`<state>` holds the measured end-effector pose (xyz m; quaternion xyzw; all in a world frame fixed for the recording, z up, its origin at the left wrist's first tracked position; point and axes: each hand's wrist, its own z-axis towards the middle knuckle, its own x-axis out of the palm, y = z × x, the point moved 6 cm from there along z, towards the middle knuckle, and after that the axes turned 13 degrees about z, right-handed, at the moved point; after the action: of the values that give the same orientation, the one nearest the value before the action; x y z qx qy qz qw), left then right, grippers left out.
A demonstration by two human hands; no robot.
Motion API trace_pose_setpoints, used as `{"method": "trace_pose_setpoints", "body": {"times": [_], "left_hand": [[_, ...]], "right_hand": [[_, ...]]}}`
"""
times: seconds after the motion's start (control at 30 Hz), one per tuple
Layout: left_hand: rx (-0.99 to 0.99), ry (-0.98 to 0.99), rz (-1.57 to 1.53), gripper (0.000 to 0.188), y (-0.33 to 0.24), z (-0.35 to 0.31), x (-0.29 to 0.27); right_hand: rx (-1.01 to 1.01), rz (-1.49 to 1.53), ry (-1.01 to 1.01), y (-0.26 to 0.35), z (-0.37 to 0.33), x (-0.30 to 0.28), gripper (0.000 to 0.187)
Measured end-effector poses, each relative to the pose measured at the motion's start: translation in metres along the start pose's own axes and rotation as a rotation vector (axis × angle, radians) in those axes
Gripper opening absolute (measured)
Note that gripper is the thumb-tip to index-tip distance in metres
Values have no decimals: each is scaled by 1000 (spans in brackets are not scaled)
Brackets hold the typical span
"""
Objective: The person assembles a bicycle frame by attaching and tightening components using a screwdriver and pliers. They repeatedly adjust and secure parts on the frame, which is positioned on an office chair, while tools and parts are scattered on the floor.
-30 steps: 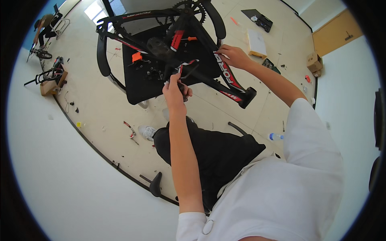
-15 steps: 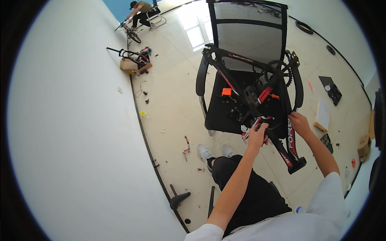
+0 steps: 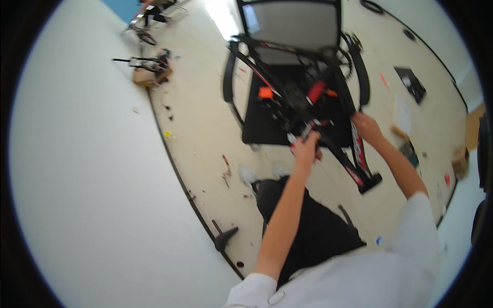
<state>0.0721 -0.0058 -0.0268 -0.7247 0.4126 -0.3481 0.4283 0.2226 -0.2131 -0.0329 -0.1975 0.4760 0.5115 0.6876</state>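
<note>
A black bicycle frame (image 3: 287, 66) with red and white marks is raised over a black floor mat (image 3: 262, 126); a chainring (image 3: 343, 57) and orange clips (image 3: 265, 93) show on it. My left hand (image 3: 306, 146) is closed around something small at the frame's middle, and blur hides what it is. My right hand (image 3: 365, 126) grips the slanted red-and-white tube (image 3: 359, 159) just right of it. My dark trouser legs and light shoes (image 3: 249, 174) are below the frame.
A white wall fills the left side. Bicycle parts and a cardboard box (image 3: 146, 69) lie at the far left. Small scraps (image 3: 226, 167) dot the floor. A black stand foot (image 3: 223, 237), dark sheets (image 3: 411, 82) and a box (image 3: 459, 160) are around.
The view has swung so the frame now sits higher and more to the right of centre. Both hands stay at the same spots on the frame.
</note>
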Motion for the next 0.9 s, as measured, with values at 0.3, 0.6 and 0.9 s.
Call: {"method": "trace_pose_setpoints", "body": {"times": [0.3,0.6,0.9], "left_hand": [[-83,31,24,33,-6,-5,-6],[-101,90,-34,33,-7,-4,12],[-87,136,-19,32,-5,6,34]], "right_hand": [[-41,20,80,5,8,3,20],[105,148,0,9,-1,-14,9],[6,-3,186,2,18,-1,7]]}}
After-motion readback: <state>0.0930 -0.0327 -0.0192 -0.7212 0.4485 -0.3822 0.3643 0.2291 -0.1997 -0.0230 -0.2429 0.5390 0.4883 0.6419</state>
